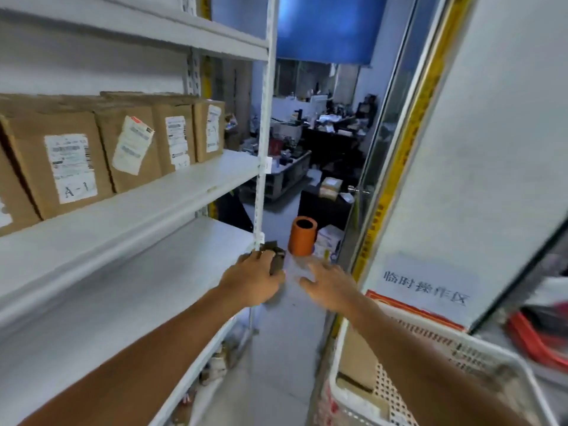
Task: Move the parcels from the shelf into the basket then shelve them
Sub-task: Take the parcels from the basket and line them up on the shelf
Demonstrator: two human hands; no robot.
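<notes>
Labelled parcels on shelf

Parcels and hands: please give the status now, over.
Left hand holds a small dark object, blurred. Right hand open, empty. Parcels upright on middle shelf. Basket at lower right, cardboard inside. Nothing in the way.

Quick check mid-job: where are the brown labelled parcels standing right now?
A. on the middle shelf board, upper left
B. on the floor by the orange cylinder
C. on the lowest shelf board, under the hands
A: the parcels stand in a row on the middle shelf board, above both hands.
</notes>
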